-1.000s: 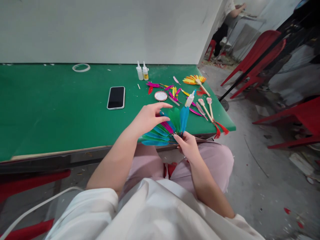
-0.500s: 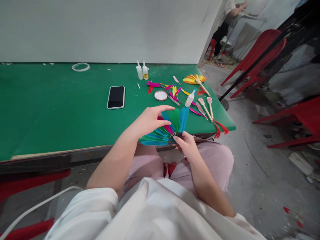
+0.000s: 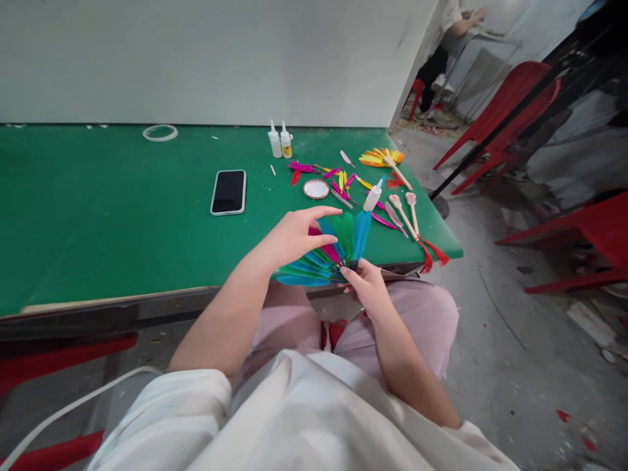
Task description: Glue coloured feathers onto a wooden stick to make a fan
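A feather fan point(image 3: 347, 235) with blue, green and magenta feathers spreads out over the table's front edge. My right hand point(image 3: 366, 281) pinches it at the base, where the quills come together, thumb on top. From the left, my left hand point(image 3: 294, 239) reaches over the fan's upper feathers. Its thumb and index finger are stretched apart, with the thumb at a magenta feather; the other fingers are partly hidden. Just beyond the fan stands a small white glue bottle point(image 3: 373, 196) with a blue tip.
On the green table point(image 3: 98, 216) are a phone point(image 3: 228, 192), two white bottles point(image 3: 280, 142), a small round lid point(image 3: 316, 189), loose feathers point(image 3: 342, 180), a yellow-orange feather fan point(image 3: 380, 157), handles with red tassels point(image 3: 409, 212) and a tape ring point(image 3: 159, 133). A red chair point(image 3: 510, 118) stands right.
Almost nothing differs. Both hands keep their places on the fan, and the whole view has shifted very slightly.
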Demonstrator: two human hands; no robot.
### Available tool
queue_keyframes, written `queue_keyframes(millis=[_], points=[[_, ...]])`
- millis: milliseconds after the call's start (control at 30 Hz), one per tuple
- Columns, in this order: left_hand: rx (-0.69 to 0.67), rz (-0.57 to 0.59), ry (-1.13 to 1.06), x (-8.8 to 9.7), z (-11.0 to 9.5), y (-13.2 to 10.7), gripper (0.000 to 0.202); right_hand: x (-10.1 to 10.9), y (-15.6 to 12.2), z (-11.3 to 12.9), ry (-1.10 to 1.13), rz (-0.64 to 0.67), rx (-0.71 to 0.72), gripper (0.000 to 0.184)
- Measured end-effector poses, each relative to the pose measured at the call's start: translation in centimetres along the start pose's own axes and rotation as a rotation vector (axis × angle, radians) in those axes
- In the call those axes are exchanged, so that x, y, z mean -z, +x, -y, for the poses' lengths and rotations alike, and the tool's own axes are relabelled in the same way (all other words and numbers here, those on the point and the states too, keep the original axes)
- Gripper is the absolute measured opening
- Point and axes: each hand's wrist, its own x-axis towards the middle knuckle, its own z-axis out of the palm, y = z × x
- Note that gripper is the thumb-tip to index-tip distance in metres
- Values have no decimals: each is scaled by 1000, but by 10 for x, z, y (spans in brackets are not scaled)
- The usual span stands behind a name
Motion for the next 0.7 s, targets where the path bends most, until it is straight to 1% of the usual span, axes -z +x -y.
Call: queue_keyframes(millis=[100, 200, 267, 367, 500, 633, 700], points=[[85, 2, -158, 11, 4, 0, 57, -1, 1, 2, 38, -7, -1, 33], [121, 31, -281, 21, 11, 2, 65, -3, 4, 6, 61, -26, 6, 35], [109, 20, -259, 22, 15, 5, 65, -5, 8, 8, 66, -36, 14, 35], [82, -32, -199, 19, 20, 15, 60, -8, 17, 13, 55, -34, 29, 36], [33, -90, -221, 20, 24, 32, 54, -11, 35, 23, 1, -1, 52, 38], [-5, -57, -272, 35, 27, 51, 52, -12, 59, 41, -82, 28, 118, 37], [-41, -88, -277, 48, 27, 62, 52, -13, 73, 54, -131, 26, 171, 35]])
